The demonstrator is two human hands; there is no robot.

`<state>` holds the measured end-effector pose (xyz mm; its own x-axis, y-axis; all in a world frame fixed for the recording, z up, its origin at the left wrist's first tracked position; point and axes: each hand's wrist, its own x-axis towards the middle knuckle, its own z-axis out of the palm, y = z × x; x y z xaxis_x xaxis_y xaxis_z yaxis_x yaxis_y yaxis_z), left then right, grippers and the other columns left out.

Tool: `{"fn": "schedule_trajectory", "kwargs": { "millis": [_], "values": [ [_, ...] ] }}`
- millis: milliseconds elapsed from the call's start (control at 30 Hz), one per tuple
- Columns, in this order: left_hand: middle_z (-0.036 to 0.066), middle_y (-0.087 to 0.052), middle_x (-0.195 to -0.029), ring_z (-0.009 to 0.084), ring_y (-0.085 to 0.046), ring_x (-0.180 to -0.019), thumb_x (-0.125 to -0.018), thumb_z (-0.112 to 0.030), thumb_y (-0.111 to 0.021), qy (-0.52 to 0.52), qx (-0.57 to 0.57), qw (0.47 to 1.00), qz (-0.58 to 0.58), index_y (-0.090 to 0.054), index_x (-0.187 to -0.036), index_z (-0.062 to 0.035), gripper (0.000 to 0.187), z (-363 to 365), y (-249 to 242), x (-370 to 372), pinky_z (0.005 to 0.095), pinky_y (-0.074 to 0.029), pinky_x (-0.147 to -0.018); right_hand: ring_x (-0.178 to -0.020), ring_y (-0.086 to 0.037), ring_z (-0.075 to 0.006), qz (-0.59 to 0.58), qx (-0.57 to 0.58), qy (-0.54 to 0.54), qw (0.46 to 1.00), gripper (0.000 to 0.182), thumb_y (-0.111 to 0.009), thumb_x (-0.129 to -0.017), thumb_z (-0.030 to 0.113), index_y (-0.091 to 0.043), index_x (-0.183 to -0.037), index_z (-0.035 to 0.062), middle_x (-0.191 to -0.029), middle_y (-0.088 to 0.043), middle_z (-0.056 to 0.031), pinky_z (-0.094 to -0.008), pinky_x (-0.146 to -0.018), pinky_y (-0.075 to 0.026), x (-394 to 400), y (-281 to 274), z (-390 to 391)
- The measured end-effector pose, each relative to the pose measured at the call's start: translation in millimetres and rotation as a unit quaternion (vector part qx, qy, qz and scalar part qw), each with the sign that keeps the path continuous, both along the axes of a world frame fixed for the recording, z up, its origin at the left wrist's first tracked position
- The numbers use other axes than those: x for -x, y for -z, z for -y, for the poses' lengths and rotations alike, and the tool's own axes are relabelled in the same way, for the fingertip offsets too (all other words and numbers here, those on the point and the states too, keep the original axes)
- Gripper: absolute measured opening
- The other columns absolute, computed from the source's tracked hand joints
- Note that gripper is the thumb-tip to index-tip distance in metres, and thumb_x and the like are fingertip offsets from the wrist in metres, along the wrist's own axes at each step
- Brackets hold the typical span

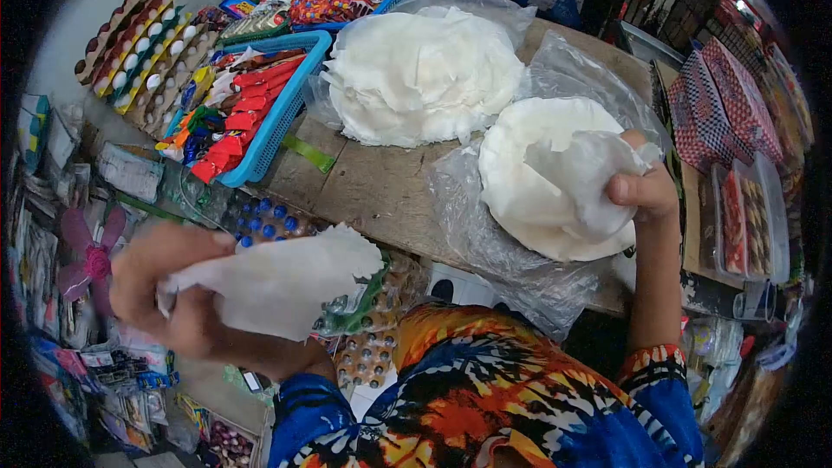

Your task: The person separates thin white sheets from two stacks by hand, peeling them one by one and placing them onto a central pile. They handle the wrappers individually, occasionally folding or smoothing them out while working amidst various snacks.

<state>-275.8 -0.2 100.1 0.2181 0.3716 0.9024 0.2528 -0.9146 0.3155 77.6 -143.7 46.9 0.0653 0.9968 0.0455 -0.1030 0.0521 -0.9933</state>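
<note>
My left hand (169, 295), a little blurred, is closed on the edge of a thin white spring roll wrapper (282, 282) held up at the left. The wrapper's far edge is ragged. At the right, my right hand (646, 186) pinches another spring roll wrapper (576, 169) between thumb and fingers, and it folds up over a round stack of wrappers (511, 178). That stack lies on a crumpled clear plastic bag (464, 195). Behind it, a larger, looser pile of wrappers (416, 78) rests on plastic too.
Under the piles is a wooden table (373, 186), with a green strip (309, 154) on it. Blue baskets of packets (290, 117) and egg trays (143, 52) stand at the left. A clear plastic container (752, 221) and checkered boxes (719, 108) are at the right.
</note>
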Motion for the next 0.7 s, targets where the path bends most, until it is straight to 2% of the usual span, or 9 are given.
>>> {"fn": "schedule_trajectory", "kwargs": {
  "millis": [100, 167, 233, 300, 433, 567, 633, 667, 700],
  "values": [
    [0.008, -0.065, -0.068, 0.0145, -0.056, -0.061, -0.063, -0.013, -0.056, -0.005, 0.001, 1.000, -0.025, -0.066, -0.072, 0.0038, 0.022, -11.6, -22.9, -37.9, 0.0226, -0.043, -0.061, -0.064, -0.061, -0.0153, 0.032, -0.029, 0.013, 0.999, 0.043, -0.080, -0.063, 0.032, -0.067, -0.082, -0.0036, -0.073, -0.066, -0.0077, -0.0258, -0.057, -0.045, 12.0, -17.4, -5.3],
    [0.006, -0.067, -0.075, 0.0102, -0.058, -0.068, -0.073, -0.009, -0.065, 0.092, 0.017, 0.994, -0.050, -0.069, -0.081, 0.0010, 0.013, -29.6, -43.8, -72.8, 0.0219, -0.045, -0.066, -0.079, -0.060, -0.0119, 0.121, -0.060, -0.143, 0.980, 0.034, -0.073, -0.078, 0.023, -0.067, -0.098, -0.0034, -0.084, -0.067, -0.0068, -0.0257, -0.071, -0.047, 8.2, -29.1, -8.1],
    [0.005, -0.068, -0.079, 0.0055, -0.058, -0.073, -0.080, -0.014, -0.069, 0.157, -0.003, 0.983, -0.098, -0.070, -0.091, -0.0013, 0.016, -65.8, -53.3, -110.6, 0.0223, -0.046, -0.068, -0.078, -0.059, -0.0107, 0.180, -0.051, -0.149, 0.971, 0.031, -0.071, -0.080, 0.022, -0.067, -0.099, -0.0024, -0.084, -0.067, -0.0062, -0.0256, -0.070, -0.047, 17.9, -51.0, -8.9],
    [0.006, -0.070, -0.086, 0.0126, -0.063, -0.072, -0.084, -0.021, -0.065, 0.185, -0.052, 0.970, -0.149, -0.070, -0.098, -0.0049, 0.022, -119.4, -46.2, -158.7, 0.0256, -0.049, -0.069, -0.074, -0.056, -0.0079, 0.269, -0.071, -0.151, 0.949, 0.025, -0.067, -0.085, 0.023, -0.067, -0.095, -0.0008, -0.079, -0.066, -0.0037, -0.0260, -0.066, -0.046, 26.0, -59.7, -12.2],
    [0.013, -0.067, -0.099, 0.0348, -0.064, -0.089, -0.080, -0.038, -0.066, 0.002, -0.160, 0.952, -0.262, -0.065, -0.108, -0.0070, 0.042, -215.9, 19.7, -231.7, 0.0373, -0.050, -0.077, -0.068, -0.058, -0.0117, 0.323, -0.020, -0.111, 0.940, 0.023, -0.068, -0.084, 0.018, -0.066, -0.090, -0.0036, -0.075, -0.066, -0.0097, -0.0284, -0.061, -0.044, 39.6, -70.5, -23.1],
    [0.016, -0.063, -0.107, 0.0210, -0.063, -0.091, -0.084, -0.031, -0.065, -0.018, -0.186, 0.962, -0.200, -0.056, -0.120, -0.0055, 0.045, -244.5, 56.9, -240.8, 0.0340, -0.050, -0.079, -0.067, -0.058, -0.0115, 0.472, -0.122, -0.118, 0.865, 0.021, -0.067, -0.083, 0.017, -0.067, -0.092, -0.0019, -0.072, -0.063, -0.0110, -0.0274, -0.064, -0.046, 46.1, -90.1, -40.6],
    [0.014, -0.058, -0.117, 0.0298, -0.060, -0.103, -0.085, -0.045, -0.059, 0.126, 0.164, 0.942, -0.263, -0.052, -0.125, -0.0070, 0.055, -255.7, 71.0, -234.2, 0.0409, -0.048, -0.084, -0.066, -0.058, -0.0122, 0.520, -0.163, -0.106, 0.831, 0.020, -0.068, -0.083, 0.017, -0.067, -0.092, -0.0011, -0.072, -0.064, -0.0101, -0.0276, -0.063, -0.046, 42.5, -100.1, -64.7],
    [0.014, -0.058, -0.117, 0.0298, -0.060, -0.103, -0.085, -0.045, -0.059, 0.137, 0.167, 0.939, -0.267, -0.052, -0.125, -0.0070, 0.055, -259.6, 73.9, -229.7, 0.0409, -0.048, -0.084, -0.065, -0.058, -0.0129, 0.563, -0.208, -0.101, 0.793, 0.020, -0.068, -0.083, 0.018, -0.068, -0.091, -0.0003, -0.072, -0.064, -0.0091, -0.0277, -0.063, -0.046, 40.0, -104.5, -79.9],
    [0.014, -0.057, -0.118, 0.0290, -0.059, -0.103, -0.085, -0.046, -0.058, 0.160, 0.214, 0.929, -0.256, -0.052, -0.125, -0.0067, 0.057, -263.4, 76.6, -224.7, 0.0404, -0.048, -0.084, -0.064, -0.059, -0.0156, 0.524, -0.191, -0.090, 0.825, 0.029, -0.069, -0.081, 0.027, -0.068, -0.091, -0.0003, -0.072, -0.065, -0.0091, -0.0291, -0.061, -0.047, 39.7, -108.4, -98.2]
  ]
}}
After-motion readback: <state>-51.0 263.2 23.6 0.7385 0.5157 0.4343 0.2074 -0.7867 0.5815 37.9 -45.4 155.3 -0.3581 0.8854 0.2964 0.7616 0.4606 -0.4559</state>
